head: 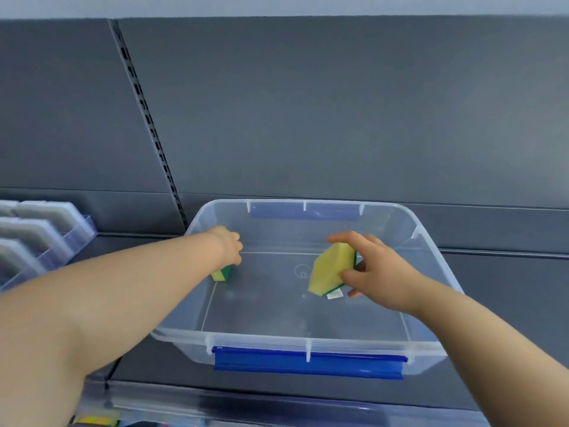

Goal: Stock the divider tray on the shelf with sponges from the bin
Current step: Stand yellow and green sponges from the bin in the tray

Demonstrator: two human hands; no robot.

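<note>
Clear plastic bin point(429, 241), blue clip latch point(308, 363), on grey metal shelf point(508, 291). Right hand point(378, 272) pinches a yellow foam sponge point(331, 269) with green scrub backing, tilted, inside the bin; its white label point(335, 293) is unreadable. Left hand point(228, 246) is curled over a second sponge point(222, 273) on the bin floor. Ribbed divider tray point(78, 232) sits far left.

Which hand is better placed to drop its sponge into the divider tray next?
Left. The left hand grips a sponge at the left side of the bin, nearest the divider tray; the right hand holds the other sponge farther right.
</note>
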